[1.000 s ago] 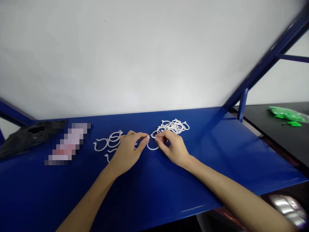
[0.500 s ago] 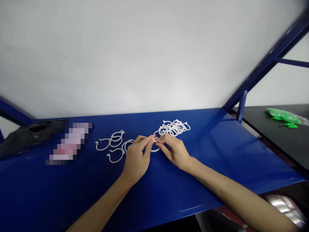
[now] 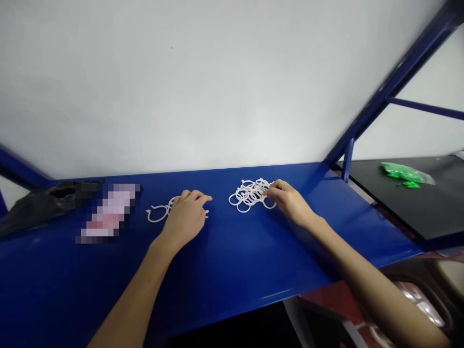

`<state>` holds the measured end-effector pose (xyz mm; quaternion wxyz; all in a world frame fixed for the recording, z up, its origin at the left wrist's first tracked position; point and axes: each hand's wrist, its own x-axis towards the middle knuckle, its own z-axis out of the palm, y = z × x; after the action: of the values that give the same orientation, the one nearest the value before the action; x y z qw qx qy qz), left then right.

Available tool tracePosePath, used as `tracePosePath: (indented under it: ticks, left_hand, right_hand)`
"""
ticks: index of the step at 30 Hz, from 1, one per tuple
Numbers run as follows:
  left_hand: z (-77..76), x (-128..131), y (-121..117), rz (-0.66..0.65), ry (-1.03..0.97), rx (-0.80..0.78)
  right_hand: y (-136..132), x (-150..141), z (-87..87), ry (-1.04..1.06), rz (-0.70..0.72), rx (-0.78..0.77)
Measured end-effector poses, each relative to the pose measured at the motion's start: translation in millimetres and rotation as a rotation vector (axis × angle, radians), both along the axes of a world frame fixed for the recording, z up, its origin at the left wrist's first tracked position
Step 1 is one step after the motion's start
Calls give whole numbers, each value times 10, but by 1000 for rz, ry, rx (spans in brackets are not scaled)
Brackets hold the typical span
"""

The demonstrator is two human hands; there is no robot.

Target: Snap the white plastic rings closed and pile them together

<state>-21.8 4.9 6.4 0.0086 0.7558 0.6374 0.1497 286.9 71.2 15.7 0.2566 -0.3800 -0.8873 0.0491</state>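
Observation:
My left hand (image 3: 185, 218) is over the left-hand group of white plastic curtain rings, palm down with its fingers stretched out, and it hides most of them. One curtain ring (image 3: 157, 221) in that group shows a gap between its knobbed ends. At the right edge of a pile of white curtain rings (image 3: 243, 209), my right hand (image 3: 288, 200) has thumb and fingers pinched together on a curtain ring (image 3: 269, 207). The rings in this pile overlap, and several look closed.
The rings lie on a blue metal table (image 3: 232, 261) against a white wall. At the left are a black plastic bag (image 3: 32, 208) and a blurred-out pink packet (image 3: 112, 208). A bag of green pieces (image 3: 406, 173) sits on a black table at the right, beyond a blue frame post (image 3: 348, 159).
My hands have parted from the curtain ring they both held in the middle. The left hand moved left over the loose rings, and the right hand moved right to the pile.

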Motion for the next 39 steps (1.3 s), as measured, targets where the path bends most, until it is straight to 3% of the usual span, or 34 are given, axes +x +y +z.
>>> tracePosePath:
  ticks: [5,10,13,33,39]
  left_hand:
    - [-86,-139,26,1,116,-73]
    - [-62,-123,69,47,156,-87]
    - [-40,-132,76,90,139,-61]
    - [132,-142,40,366,-53,47]
    - [162,-41,15,376,-182,104]
  right_hand:
    - [117,368,-132,-48,15,-34]
    - [7,414,-282,35,-166,-69]
    - [-82,410,-305,-32,-187,-106]
    - [-45,376,-329,-101,-297,-63]
    - [-110,148,-147,78,-232,4]
